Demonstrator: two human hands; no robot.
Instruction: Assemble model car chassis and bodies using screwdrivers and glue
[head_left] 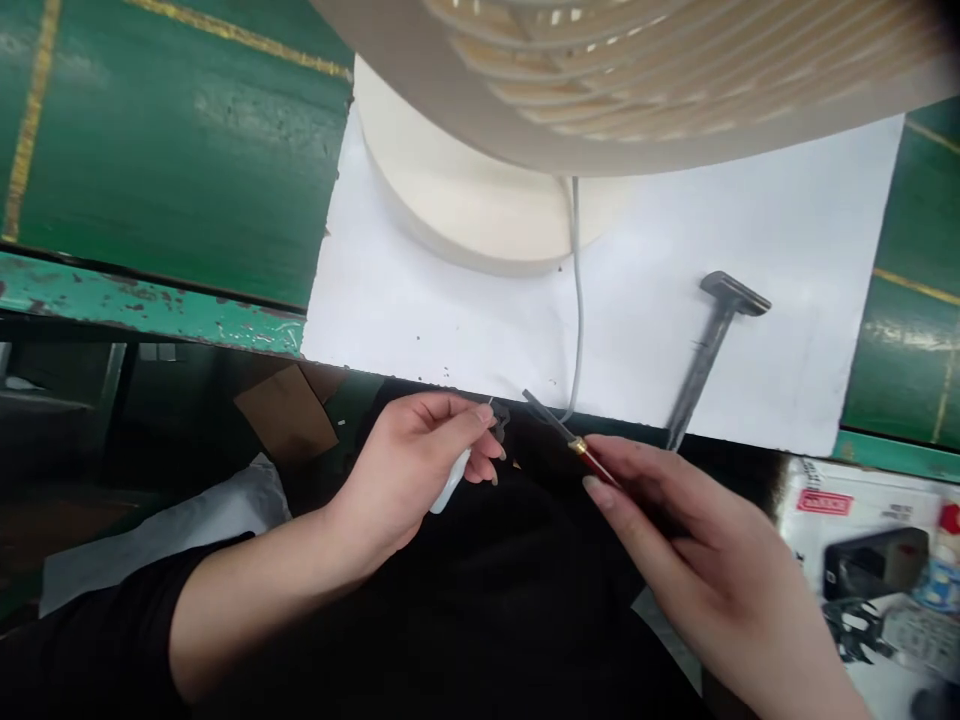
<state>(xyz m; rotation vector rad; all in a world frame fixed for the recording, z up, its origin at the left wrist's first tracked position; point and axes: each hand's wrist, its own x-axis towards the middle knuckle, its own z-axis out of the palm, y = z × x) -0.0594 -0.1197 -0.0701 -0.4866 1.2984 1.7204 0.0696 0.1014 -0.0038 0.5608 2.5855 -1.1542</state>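
The left hand (409,470) grip is clamped on a small white part (450,485), the right hand (697,570) grip on a red-handled screwdriver (596,462), both just below the edge of a white sheet (450,340) on the green worktop (172,170). A dark T-headed metal bar (712,345) and grey cable (577,300) lie on the sheet, before a cream round base (480,200).

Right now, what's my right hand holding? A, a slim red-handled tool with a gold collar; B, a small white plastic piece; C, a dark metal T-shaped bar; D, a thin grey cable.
A: the right hand grips the red-handled tool just behind its gold collar.
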